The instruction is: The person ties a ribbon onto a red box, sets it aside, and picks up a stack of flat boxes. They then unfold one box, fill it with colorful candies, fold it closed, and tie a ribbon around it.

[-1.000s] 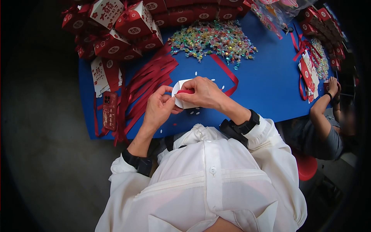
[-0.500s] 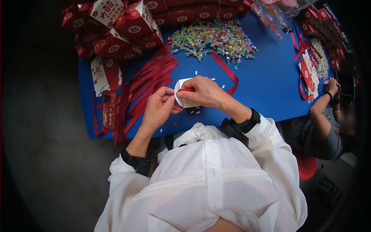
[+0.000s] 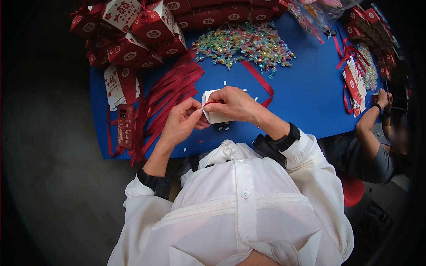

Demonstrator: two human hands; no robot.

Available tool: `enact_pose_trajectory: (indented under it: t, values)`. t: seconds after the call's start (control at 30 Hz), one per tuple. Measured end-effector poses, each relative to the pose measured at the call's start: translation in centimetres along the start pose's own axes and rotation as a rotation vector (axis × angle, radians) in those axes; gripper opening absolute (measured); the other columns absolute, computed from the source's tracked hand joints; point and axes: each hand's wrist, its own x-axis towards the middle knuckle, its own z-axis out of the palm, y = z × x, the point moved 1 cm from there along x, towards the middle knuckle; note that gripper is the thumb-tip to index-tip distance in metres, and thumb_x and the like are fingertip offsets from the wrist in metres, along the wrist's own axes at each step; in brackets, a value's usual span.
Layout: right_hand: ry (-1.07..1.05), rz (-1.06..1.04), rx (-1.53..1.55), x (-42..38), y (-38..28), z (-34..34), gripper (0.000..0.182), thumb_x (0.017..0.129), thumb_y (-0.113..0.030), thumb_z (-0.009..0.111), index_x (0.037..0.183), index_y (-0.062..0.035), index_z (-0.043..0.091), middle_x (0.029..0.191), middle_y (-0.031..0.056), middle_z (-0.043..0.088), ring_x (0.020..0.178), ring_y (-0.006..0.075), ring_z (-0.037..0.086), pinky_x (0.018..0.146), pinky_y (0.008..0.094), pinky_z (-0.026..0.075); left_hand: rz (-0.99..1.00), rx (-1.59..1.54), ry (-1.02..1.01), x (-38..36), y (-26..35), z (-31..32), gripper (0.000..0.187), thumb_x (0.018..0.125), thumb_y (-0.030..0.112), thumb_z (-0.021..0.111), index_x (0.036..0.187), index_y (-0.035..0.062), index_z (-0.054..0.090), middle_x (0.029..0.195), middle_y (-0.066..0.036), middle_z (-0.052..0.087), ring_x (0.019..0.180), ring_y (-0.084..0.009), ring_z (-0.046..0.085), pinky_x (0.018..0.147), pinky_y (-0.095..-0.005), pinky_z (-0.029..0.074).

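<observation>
Both hands pinch a small white box point(image 3: 214, 116), right hand point(image 3: 235, 104) feeding a red ribbon point(image 3: 213, 103) through it, left hand point(image 3: 181, 120) steadying; pulling the ribbon through calls for a firm grip.

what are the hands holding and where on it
Both hold a small white gift box: left hand pinches its left edge, right hand grips the top, on a red ribbon.
</observation>
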Motion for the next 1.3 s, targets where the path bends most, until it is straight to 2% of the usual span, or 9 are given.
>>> enact_pose_trajectory:
  t: [0.33,0.63,0.73,0.8,0.9,1.03,1.17,1.27,1.3]
  values:
    - [-0.011,-0.062,0.005,0.0,0.6,0.2,0.033,0.078,-0.04,0.067,0.091,-0.0095,0.07,0.081,0.0116,0.068,0.076,0.028,0.066,0.068,0.0378,0.049,-0.054,-0.084,0.103,-0.1,0.0,0.1,0.003,0.086,0.004,0.05,0.086,0.0021,0.053,0.082,-0.008,0.062,0.069,-0.0194,0.069,0.058,-0.0263,0.057]
    - [-0.038,-0.075,-0.018,-0.3,0.3,-0.1,0.04,0.072,-0.042,0.074,0.094,-0.0096,0.066,0.081,0.01,0.068,0.075,0.0264,0.066,0.068,0.0366,0.048,-0.085,-0.238,0.08,-0.2,-0.9,-0.6,0.006,0.085,0.01,0.05,0.087,0.0041,0.052,0.087,-0.009,0.063,0.067,-0.0235,0.069,0.06,-0.0279,0.058]
    - [-0.048,-0.074,0.018,-0.4,0.2,-0.2,0.039,0.072,-0.04,0.074,0.095,-0.0091,0.066,0.082,0.0099,0.068,0.075,0.0251,0.066,0.068,0.0358,0.048,-0.105,-0.355,0.077,-0.2,-1.0,-1.1,0.007,0.086,0.01,0.049,0.087,0.0042,0.053,0.096,-0.01,0.062,0.08,-0.0219,0.069,0.067,-0.0308,0.058]
    - [-0.051,-0.077,0.047,-0.4,0.1,-0.2,0.038,0.072,-0.038,0.075,0.095,-0.0088,0.066,0.082,0.0099,0.068,0.076,0.0246,0.066,0.068,0.0354,0.049,0.065,-0.391,0.07,-0.2,-1.2,-1.2,0.01,0.09,0.012,0.049,0.088,0.0041,0.054,0.103,-0.011,0.061,0.096,-0.0221,0.064,0.082,-0.0368,0.055]
    - [-0.062,-0.12,0.114,-0.5,0.0,-0.4,0.035,0.075,-0.025,0.078,0.098,-0.003,0.063,0.084,0.0076,0.066,0.079,0.0173,0.062,0.07,0.0297,0.048,0.136,-0.434,0.004,-0.3,-0.8,-1.3,0.012,0.093,0.014,0.047,0.091,0.0039,0.053,0.105,-0.013,0.06,0.105,-0.0229,0.059,0.095,-0.0429,0.047]
    - [0.061,-0.203,0.306,-1.3,0.4,-0.8,0.027,0.078,-0.014,0.074,0.099,-0.0027,0.062,0.077,0.0022,0.061,0.07,0.0082,0.057,0.059,0.0227,0.046,0.1,-0.562,0.013,-0.3,-1.0,-1.4,0.013,0.095,0.019,0.048,0.092,0.0055,0.049,0.106,-0.015,0.061,0.102,-0.0235,0.059,0.096,-0.0439,0.045]
    - [0.14,-0.073,0.597,-2.2,1.5,-1.3,0.022,0.079,-0.014,0.072,0.094,-0.0023,0.063,0.081,0.0027,0.061,0.065,0.0062,0.056,0.058,0.0213,0.045,0.092,-0.66,-0.036,0.0,-1.4,-1.6,0.013,0.096,0.019,0.044,0.091,0.0075,0.046,0.093,-0.011,0.059,0.1,-0.0239,0.06,0.095,-0.0433,0.045]
    - [0.207,-0.017,0.398,-2.8,2.1,-2.1,0.02,0.079,-0.013,0.071,0.094,-0.0019,0.063,0.082,0.0015,0.06,0.061,0.0038,0.051,0.055,0.02,0.042,0.081,-0.691,-0.049,0.3,-1.6,-1.5,0.014,0.097,0.02,0.044,0.09,0.0078,0.045,0.081,-0.007,0.054,0.099,-0.024,0.06,0.094,-0.0414,0.045]
    - [0.165,0.034,0.346,-2.9,2.3,-2.3,0.02,0.079,-0.012,0.071,0.095,-0.0021,0.063,0.085,0.0024,0.06,0.066,0.0065,0.054,0.058,0.021,0.044,0.081,-0.698,-0.066,0.5,-1.6,-1.4,0.014,0.097,0.02,0.044,0.09,0.0078,0.045,0.076,-0.005,0.05,0.098,-0.0241,0.06,0.093,-0.0401,0.045]
